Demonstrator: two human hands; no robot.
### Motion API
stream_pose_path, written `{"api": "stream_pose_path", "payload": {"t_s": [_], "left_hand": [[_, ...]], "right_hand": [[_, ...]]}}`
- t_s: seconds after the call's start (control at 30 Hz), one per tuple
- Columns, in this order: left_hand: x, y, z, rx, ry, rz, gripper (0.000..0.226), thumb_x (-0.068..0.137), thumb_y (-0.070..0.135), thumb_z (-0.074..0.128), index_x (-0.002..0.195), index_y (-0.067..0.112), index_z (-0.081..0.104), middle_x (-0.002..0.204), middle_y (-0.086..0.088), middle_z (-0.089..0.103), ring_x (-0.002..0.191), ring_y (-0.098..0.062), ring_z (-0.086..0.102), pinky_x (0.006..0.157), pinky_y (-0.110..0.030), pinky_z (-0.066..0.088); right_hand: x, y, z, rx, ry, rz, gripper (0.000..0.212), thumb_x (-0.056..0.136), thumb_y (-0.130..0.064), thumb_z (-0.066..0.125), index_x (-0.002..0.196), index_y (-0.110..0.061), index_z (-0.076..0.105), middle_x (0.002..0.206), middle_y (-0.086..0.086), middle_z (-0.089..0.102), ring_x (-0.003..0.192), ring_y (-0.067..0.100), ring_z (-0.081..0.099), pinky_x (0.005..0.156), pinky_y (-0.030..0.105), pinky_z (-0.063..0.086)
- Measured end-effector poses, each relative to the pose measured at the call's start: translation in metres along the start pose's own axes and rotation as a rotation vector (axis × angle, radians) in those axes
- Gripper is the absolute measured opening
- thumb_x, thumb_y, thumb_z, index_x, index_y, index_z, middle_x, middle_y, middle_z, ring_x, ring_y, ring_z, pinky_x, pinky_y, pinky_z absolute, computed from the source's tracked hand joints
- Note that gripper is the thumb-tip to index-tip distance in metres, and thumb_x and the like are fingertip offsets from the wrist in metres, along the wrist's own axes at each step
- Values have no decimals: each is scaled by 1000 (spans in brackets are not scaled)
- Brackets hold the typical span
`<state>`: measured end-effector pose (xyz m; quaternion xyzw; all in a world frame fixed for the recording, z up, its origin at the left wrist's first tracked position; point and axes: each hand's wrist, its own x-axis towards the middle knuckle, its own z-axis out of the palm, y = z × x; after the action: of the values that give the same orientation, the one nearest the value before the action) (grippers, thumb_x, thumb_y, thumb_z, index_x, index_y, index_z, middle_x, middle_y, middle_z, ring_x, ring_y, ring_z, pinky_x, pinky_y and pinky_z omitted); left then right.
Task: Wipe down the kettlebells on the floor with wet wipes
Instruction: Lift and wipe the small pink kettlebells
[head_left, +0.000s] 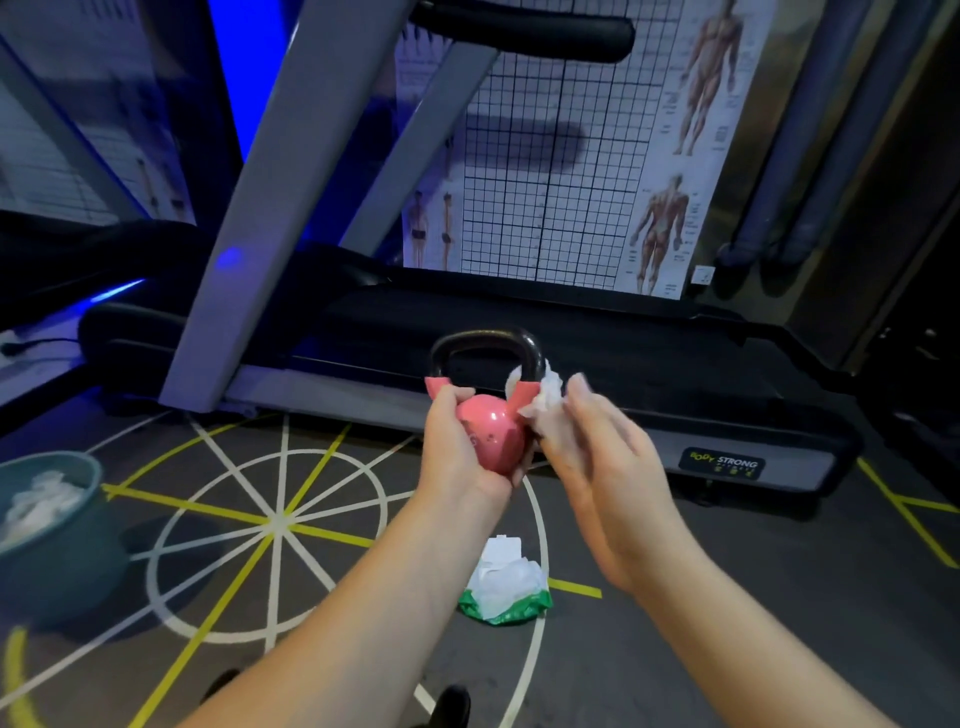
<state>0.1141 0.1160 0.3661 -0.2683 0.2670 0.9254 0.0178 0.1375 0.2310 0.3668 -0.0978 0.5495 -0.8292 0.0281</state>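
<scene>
A small pink kettlebell (491, 422) with a black handle is lifted off the floor in the middle of the head view. My left hand (457, 447) grips its round body from below and the left. My right hand (608, 467) holds a crumpled white wet wipe (545, 400) against the right shoulder of the kettlebell, at the base of the handle. On the floor below my arms lies a green pack of wet wipes (506, 587) with white sheets sticking out of its top.
A teal bin (57, 540) with used white wipes stands at the left. A treadmill (571, 332) with slanted grey uprights runs across behind the kettlebell. The floor carries white and yellow line markings. Posters hang on the back wall.
</scene>
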Motion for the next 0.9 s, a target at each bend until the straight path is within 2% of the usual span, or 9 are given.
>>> {"api": "stream_pose_path", "payload": {"t_s": [0.07,0.13,0.23,0.3,0.4,0.57,0.67,0.77,0.9], "left_hand": [[0,1,1,-59,5,-3,29,83,28,65,108,13,61,97,-15,71,83,-33,69,71,-39,58],[-1,2,2,-79,7,12,23,84,27,63,103,13,62,89,-14,72,81,-33,70,77,-39,59],[-1,3,1,-74,-8,16,24,84,29,64,105,16,62,90,-12,72,85,-32,70,83,-42,58],[-1,2,0,-46,-27,39,26,85,30,65,106,16,61,99,-13,70,89,-33,70,89,-47,57],[-3,-1,-2,2,-90,51,35,85,29,63,114,9,64,108,-16,73,98,-35,70,93,-47,55],[1,-14,-1,126,-38,118,60,72,30,72,125,5,65,119,-20,71,105,-35,71,95,-53,53],[-2,-21,1,142,-25,123,51,73,28,74,119,9,68,113,-18,73,102,-35,72,91,-51,57],[-3,-29,3,161,-35,126,44,74,28,75,114,11,70,109,-17,75,100,-33,73,90,-49,58],[-6,-37,5,244,-40,140,39,76,31,73,111,12,72,109,-14,75,101,-31,73,84,-42,59]], "right_hand": [[1,-2,-5,69,-28,55,54,101,-41,43,91,4,72,112,16,72,118,20,63,108,34,43],[4,-2,-10,77,-28,61,41,102,-22,41,105,4,72,115,19,71,119,25,63,111,39,42],[7,-1,-18,-32,-41,-7,26,94,0,55,117,-2,68,113,17,72,110,28,68,93,33,55],[9,1,-20,-38,-30,-27,37,84,-4,70,120,-7,66,113,16,73,108,25,70,82,26,56],[11,9,-16,-57,7,-18,52,72,-13,81,122,-15,66,111,18,72,110,26,68,92,35,54],[11,18,-11,-150,118,42,22,81,-18,80,100,-9,74,101,12,75,102,31,70,97,43,54],[10,16,-6,-134,143,42,22,84,-23,77,99,-8,71,95,9,75,91,23,70,83,34,56],[6,14,3,-86,119,63,22,92,-28,69,114,-24,71,102,-3,76,95,11,72,77,22,57],[7,11,2,-68,270,57,22,91,-33,71,109,-21,68,95,-3,77,89,12,74,71,24,57]]}}
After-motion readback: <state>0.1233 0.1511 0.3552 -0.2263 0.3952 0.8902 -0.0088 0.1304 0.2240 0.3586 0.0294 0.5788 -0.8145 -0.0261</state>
